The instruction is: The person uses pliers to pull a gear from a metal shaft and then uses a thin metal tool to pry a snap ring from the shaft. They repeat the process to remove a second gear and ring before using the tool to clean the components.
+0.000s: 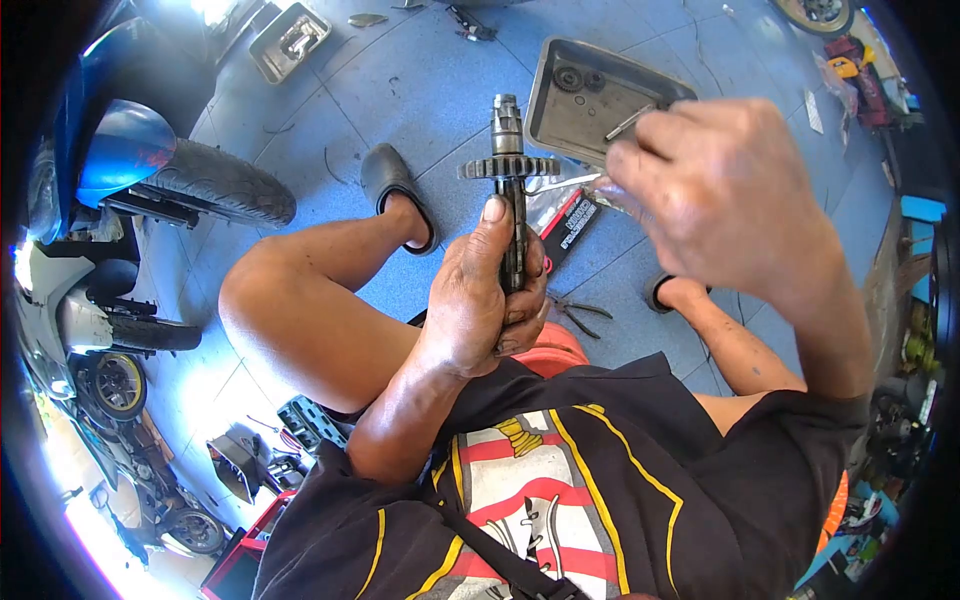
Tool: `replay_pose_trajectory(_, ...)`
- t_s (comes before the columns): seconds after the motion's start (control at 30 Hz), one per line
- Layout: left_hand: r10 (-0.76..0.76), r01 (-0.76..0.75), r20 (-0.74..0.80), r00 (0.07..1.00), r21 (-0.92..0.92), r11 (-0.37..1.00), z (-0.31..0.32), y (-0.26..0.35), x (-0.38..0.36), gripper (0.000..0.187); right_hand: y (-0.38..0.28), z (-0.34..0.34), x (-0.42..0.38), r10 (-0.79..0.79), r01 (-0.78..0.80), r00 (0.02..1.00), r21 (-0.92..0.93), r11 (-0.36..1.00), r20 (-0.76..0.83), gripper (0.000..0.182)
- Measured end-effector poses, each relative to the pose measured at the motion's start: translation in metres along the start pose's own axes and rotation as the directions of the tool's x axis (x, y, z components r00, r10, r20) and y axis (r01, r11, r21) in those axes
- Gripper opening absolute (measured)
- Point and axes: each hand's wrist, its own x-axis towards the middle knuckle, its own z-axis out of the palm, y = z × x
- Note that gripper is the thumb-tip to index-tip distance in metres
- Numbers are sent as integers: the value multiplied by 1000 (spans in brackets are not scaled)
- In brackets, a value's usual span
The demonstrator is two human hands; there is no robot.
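My left hand (pixel 480 285) is wrapped around the lower part of a gear shaft (pixel 508 130) and holds it upright, the thumb lying along its side. A toothed gear (pixel 483 168) sits on the shaft just above the thumb. To the right, my right hand (pixel 715 185) is closed on a slim metal tool (pixel 570 184). The thin end of that tool reaches left to the shaft, right under the gear. Another narrow metal piece (pixel 628 124) sticks out by the right fingers; the fingers hide how it joins the tool.
Behind the right hand, a grey tray (pixel 540 110) holds small gears. A red and black package (pixel 572 225) and pliers (pixel 582 314) lie on the blue tiled floor. A second tray (pixel 268 62) stands at the back left. Motorcycle wheels (pixel 225 180) line the left side.
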Motion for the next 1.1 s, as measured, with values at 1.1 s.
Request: replay_pose_trajectory(1.1, -83, 258, 386, 919, -427, 867, -2, 10, -9, 58, 4, 34, -21, 163, -102, 983, 495, 863, -81, 16)
